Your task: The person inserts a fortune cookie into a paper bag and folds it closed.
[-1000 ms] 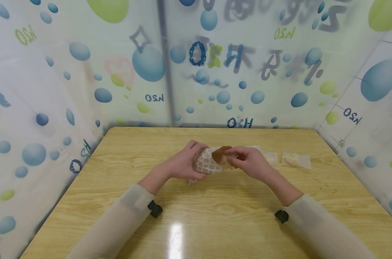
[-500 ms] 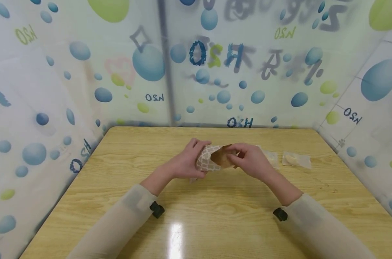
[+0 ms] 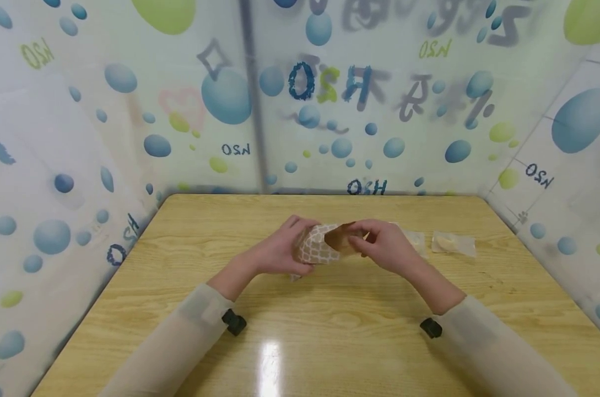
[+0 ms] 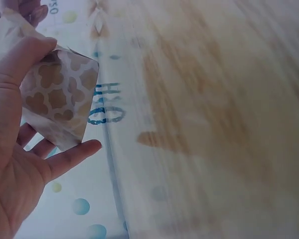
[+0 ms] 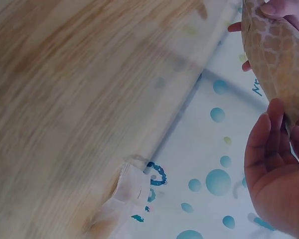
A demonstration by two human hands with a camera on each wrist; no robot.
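A brown paper bag with a white lattice pattern is held sideways above the table, its mouth toward the right. My left hand grips the bag round its bottom end, thumb on the near side. In the left wrist view, the bag's flat base shows between the thumb and the spread fingers. My right hand pinches the rim at the mouth, where the plain brown inside shows. The right wrist view has these fingertips at the narrowed edge of the bag. Whatever lies inside is hidden.
Two clear packets with something pale inside lie right of the bag: one packet farther right, the other packet partly behind my right hand. The wooden table meets a patterned curtain at the back.
The bag's mouth has been drawn wider, showing more of its brown inside than a second ago. Both hands have shifted only slightly and keep their holds.
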